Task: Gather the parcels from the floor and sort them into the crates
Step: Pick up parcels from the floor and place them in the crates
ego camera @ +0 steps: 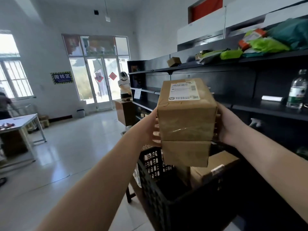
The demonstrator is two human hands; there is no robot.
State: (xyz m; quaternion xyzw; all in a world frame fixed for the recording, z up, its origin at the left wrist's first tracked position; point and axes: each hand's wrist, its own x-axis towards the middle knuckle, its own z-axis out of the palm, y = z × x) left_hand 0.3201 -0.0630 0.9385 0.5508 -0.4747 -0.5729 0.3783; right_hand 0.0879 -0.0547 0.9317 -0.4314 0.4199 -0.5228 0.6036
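I hold a stack of two brown cardboard parcels in front of me. The upper parcel (185,112) carries a white shipping label on top; the lower parcel (185,153) sits under it. My left hand (152,129) presses the stack's left side and my right hand (229,125) clamps its right side. The stack hangs above a black slotted plastic crate (155,185), which holds another brown parcel (215,167) with a strip of tape.
Dark shelving (250,107) runs along the right, with green bags (266,45), a small box (174,61) and a clear bottle (297,89). A white table (20,122) stands at left. Two people stand by the far glass doors (98,80) and window.
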